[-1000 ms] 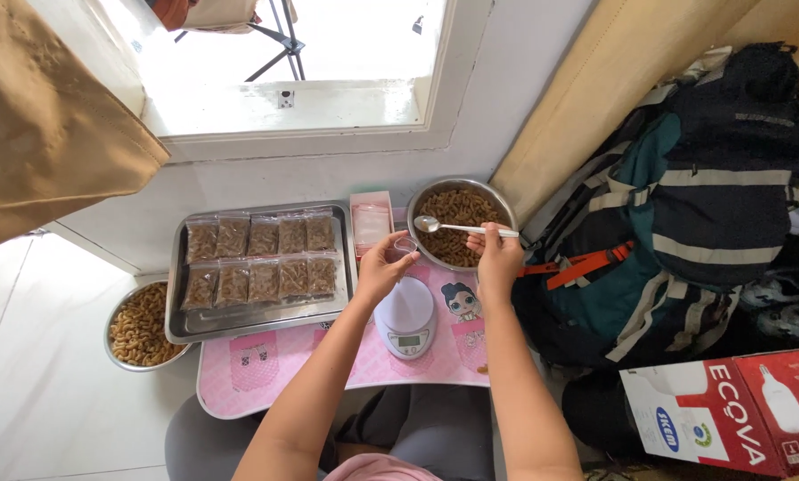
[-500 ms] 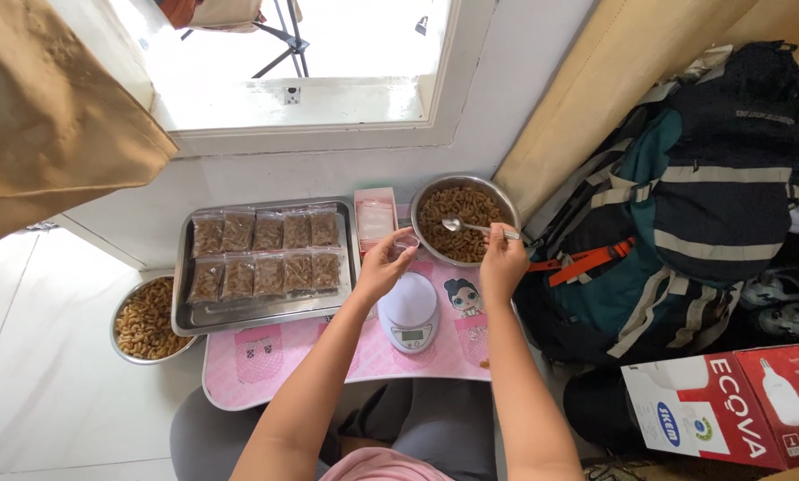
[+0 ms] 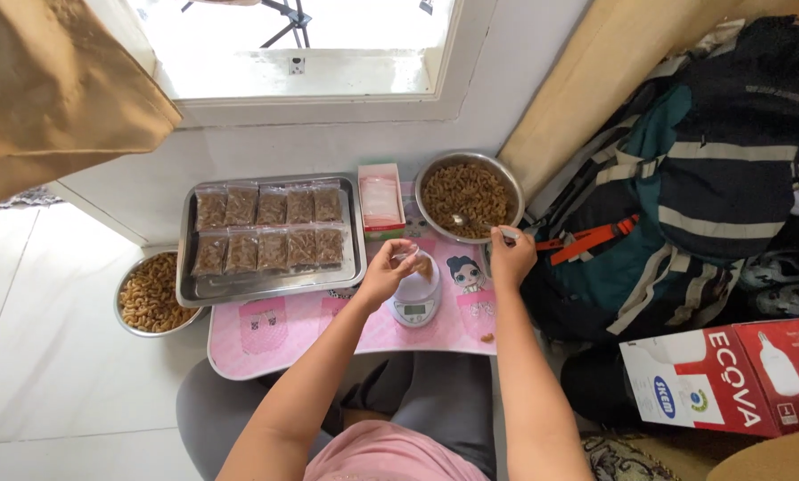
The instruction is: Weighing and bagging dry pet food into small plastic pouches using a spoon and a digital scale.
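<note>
My spoon (image 3: 476, 223) has dipped from above the bowl (image 3: 435, 169) into its snacks, right hand (image 3: 510, 259) still pinched on the handle, while my left hand (image 3: 387, 270) grips a small bag (image 3: 420, 263) over the scale (image 3: 414, 298).

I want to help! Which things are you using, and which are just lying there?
In use: left hand holding a small bag over the scale; right hand with spoon in the snack bowl; tray of filled bags; box of bags.

Lying about: backpack, carton, curtain.
</note>
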